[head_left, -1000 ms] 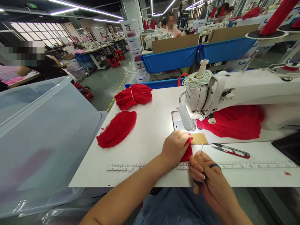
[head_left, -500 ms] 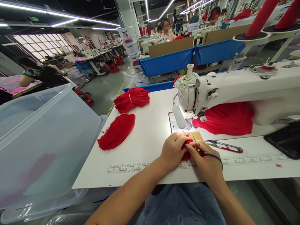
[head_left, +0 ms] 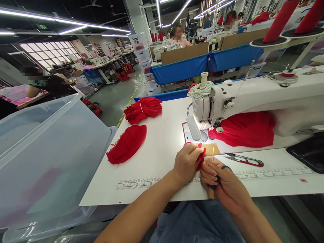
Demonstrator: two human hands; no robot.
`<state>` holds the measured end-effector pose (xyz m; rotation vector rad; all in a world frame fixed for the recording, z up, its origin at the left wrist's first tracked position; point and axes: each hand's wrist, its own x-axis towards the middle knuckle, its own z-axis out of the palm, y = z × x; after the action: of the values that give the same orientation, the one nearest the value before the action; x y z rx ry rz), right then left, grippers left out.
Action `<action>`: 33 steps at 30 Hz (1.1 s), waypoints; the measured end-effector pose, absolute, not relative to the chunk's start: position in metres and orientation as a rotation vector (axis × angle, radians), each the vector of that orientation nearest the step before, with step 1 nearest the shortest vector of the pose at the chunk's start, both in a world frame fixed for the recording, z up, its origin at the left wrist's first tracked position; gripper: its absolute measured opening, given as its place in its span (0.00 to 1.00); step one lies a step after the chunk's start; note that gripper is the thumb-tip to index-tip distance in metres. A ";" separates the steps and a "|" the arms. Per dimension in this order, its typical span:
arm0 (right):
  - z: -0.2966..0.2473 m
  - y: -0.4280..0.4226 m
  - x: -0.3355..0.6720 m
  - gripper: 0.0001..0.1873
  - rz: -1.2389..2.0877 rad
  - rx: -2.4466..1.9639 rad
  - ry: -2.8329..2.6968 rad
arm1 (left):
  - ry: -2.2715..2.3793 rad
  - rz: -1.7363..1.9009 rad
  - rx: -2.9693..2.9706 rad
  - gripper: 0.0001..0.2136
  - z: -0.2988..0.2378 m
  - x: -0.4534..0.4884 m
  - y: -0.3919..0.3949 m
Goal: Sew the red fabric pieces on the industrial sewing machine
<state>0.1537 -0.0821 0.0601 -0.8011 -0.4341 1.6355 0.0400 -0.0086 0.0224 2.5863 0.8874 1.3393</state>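
Observation:
My left hand (head_left: 186, 162) is closed on a small piece of red fabric (head_left: 201, 159), which sticks out past the fingertips above the table's front part. Close beside it, my right hand (head_left: 219, 177) is wrapped round an awl (head_left: 213, 154); the thin metal shaft points up and a wooden end shows below the fist. A dark blue band runs round a finger of that hand. Just beyond both hands lies a tan patch (head_left: 212, 149) near the needle plate (head_left: 187, 135). Thread snips (head_left: 246, 160) with a red handle rest to the right.
A white sewing machine (head_left: 255, 91) spans the right side, with red fabric (head_left: 248, 130) under its arm. At left on the table lie a tied red bundle (head_left: 149, 109) and a curved red piece (head_left: 128, 143). A translucent bin (head_left: 50, 152) stands left; people sit further off.
My right hand has turned and drawn slightly down, so the awl now stands upright, its wooden end showing below. The red fabric has been pulled up in my left hand.

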 end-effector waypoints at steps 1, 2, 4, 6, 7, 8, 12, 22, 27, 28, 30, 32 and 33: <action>0.060 -0.084 0.155 0.27 1.633 -0.823 -0.479 | 0.890 1.347 2.574 0.10 0.023 0.039 -0.007; 0.059 -0.087 0.157 0.26 1.573 -0.884 -0.520 | 0.890 1.355 2.558 0.09 0.023 0.039 -0.006; 0.056 -0.090 0.161 0.23 1.345 -1.098 -0.600 | 0.895 1.360 2.529 0.08 0.022 0.039 -0.005; 0.052 -0.089 0.164 0.21 1.111 -1.310 -0.726 | 0.901 1.364 2.515 0.08 0.022 0.039 -0.005; 0.051 -0.088 0.165 0.22 1.017 -1.383 -0.805 | 0.895 1.362 2.517 0.08 0.021 0.040 -0.006; 0.049 -0.085 0.165 0.22 0.945 -1.428 -0.879 | 0.887 1.362 2.519 0.08 0.021 0.040 -0.006; 0.045 -0.075 0.164 0.22 0.905 -1.453 -0.946 | 0.899 1.350 2.506 0.08 0.020 0.041 -0.008; 0.049 -0.079 0.157 0.22 1.286 -1.107 -0.511 | 0.929 1.349 2.425 0.09 0.020 0.042 -0.006; 0.053 -0.072 0.147 0.24 1.257 -0.998 -0.364 | 0.914 1.326 2.555 0.11 0.020 0.041 -0.006; 0.053 -0.069 0.148 0.24 1.307 -0.963 -0.367 | 0.912 1.317 2.589 0.11 0.019 0.040 -0.007; 0.053 -0.066 0.153 0.25 1.436 -0.898 -0.388 | 0.907 1.283 2.641 0.12 0.019 0.039 -0.008; 0.052 -0.065 0.158 0.24 1.531 -0.882 -0.387 | 0.898 1.233 2.678 0.13 0.018 0.039 -0.008; 0.052 -0.068 0.159 0.23 1.546 -0.886 -0.375 | 0.899 1.195 2.689 0.13 0.017 0.040 -0.008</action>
<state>0.1589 -0.0681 0.0515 -0.8864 -0.3749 1.5462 0.0399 -0.0077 0.0174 2.6894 0.8991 1.1952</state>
